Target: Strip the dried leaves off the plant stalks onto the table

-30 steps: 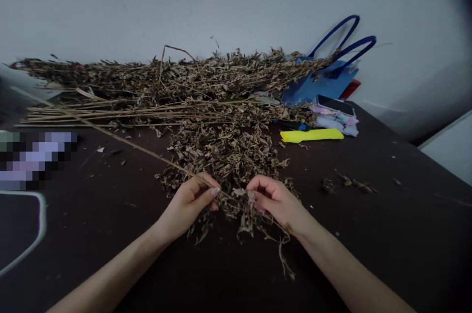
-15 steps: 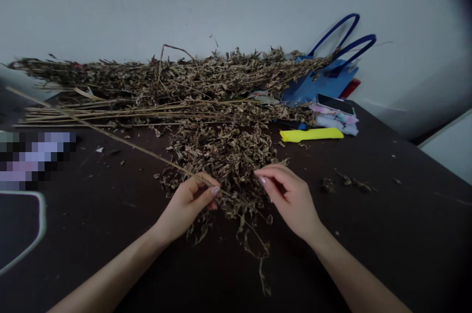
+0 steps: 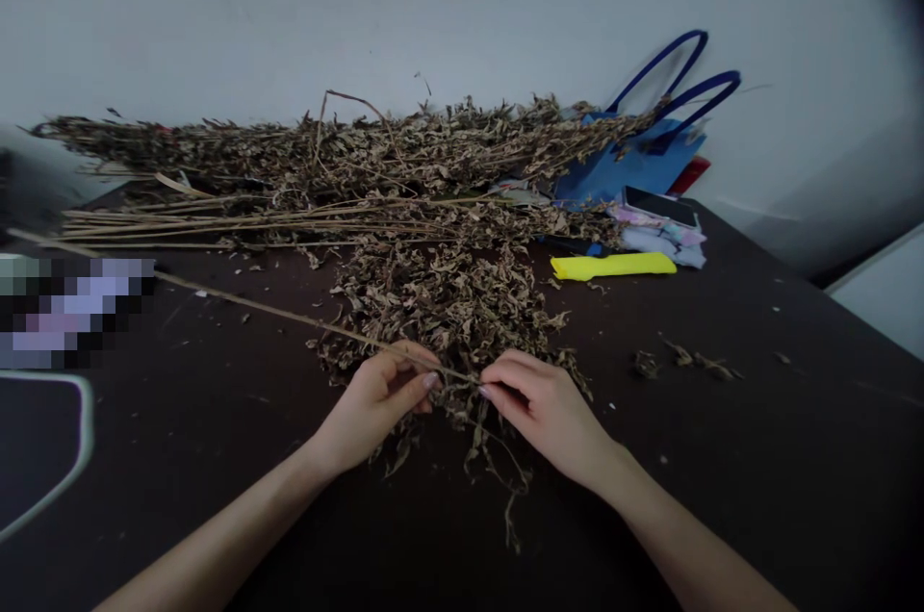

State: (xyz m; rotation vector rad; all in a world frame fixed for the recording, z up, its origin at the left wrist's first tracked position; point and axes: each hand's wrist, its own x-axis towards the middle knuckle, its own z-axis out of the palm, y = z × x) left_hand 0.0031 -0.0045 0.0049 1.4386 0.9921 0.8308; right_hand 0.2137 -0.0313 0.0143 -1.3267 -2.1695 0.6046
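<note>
A long, dry plant stalk (image 3: 267, 306) slants from the far left down to the middle of the table. My left hand (image 3: 386, 395) is closed around it near its leafy end. Close beside, my right hand (image 3: 538, 410) pinches at the same end, thumb and forefinger together on the stalk or a leaf on it; which of these I cannot tell. Thin twigs with curled leaves (image 3: 511, 487) hang below, between the hands. Just behind both hands lies a heap of loose dried leaves (image 3: 448, 299).
Bundled dried stalks (image 3: 217, 225) lie across the back of the dark table (image 3: 722, 477), with a leafy pile (image 3: 346, 145) against the wall. At right are a blue bag (image 3: 606, 169), a phone (image 3: 660, 205) on cloth and a yellow strip (image 3: 613, 266). A pale-rimmed object (image 3: 85, 420) sits at left.
My right hand has come down and left to the stalk's leafy end, beside my left hand. The stalk's far end has dropped lower.
</note>
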